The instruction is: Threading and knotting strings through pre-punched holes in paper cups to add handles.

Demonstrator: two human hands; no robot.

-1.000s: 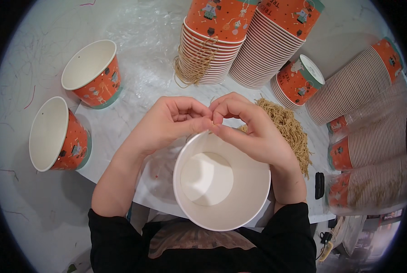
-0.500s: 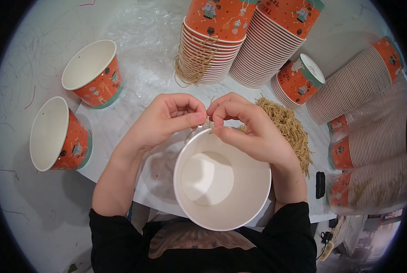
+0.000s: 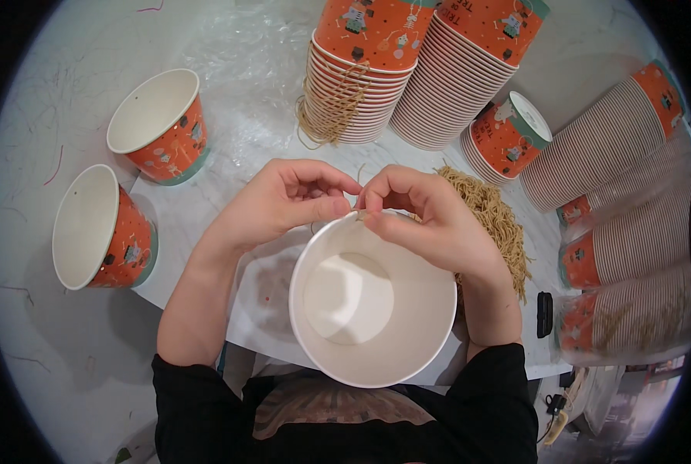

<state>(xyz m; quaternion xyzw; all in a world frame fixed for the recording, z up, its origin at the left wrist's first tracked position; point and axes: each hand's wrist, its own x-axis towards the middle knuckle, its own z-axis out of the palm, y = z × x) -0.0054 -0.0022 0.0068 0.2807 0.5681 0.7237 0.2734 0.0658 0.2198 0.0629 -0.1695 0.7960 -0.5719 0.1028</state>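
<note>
Head view: left hand (image 3: 284,205) and right hand (image 3: 423,220) pinch a string (image 3: 359,210) at white cup (image 3: 372,309) rim.

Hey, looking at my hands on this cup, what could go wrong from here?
The string pinched by the left hand and right hand at the cup rim looks thin and may slip free. The cup overhangs the table edge, so it could drop.

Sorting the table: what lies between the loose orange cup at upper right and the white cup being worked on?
In the head view, the pile of tan string and the right hand.
</note>
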